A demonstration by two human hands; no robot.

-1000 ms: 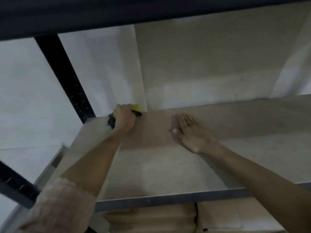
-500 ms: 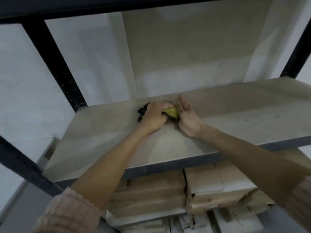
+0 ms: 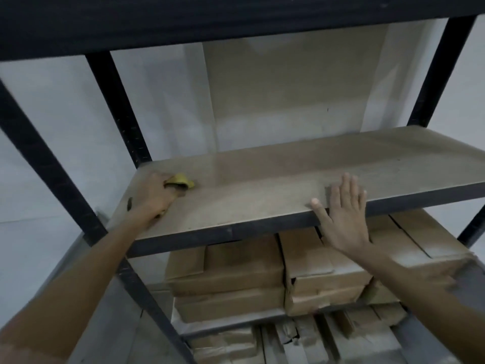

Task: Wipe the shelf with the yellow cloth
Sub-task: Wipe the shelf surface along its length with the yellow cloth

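Observation:
The shelf (image 3: 275, 190) is a bare tan board in a black metal rack, at chest height. My left hand (image 3: 153, 197) rests on its left end and grips the yellow cloth (image 3: 179, 179), which pokes out past my fingers and lies on the board. My right hand (image 3: 342, 216) is flat with the fingers spread straight. Its fingertips lie over the board's front edge right of centre, and the palm hangs in front of the dark rail.
Black uprights stand at the rack's corners, the nearest one (image 3: 55, 179) just left of my left arm. Another dark shelf (image 3: 210, 19) spans overhead. Stacked cardboard boxes (image 3: 236, 279) fill the levels below. A pale wall lies behind.
My left hand slid the cloth from the middle of the board to its left end. My right hand drew back from the cloth to the front edge. The view pulled back.

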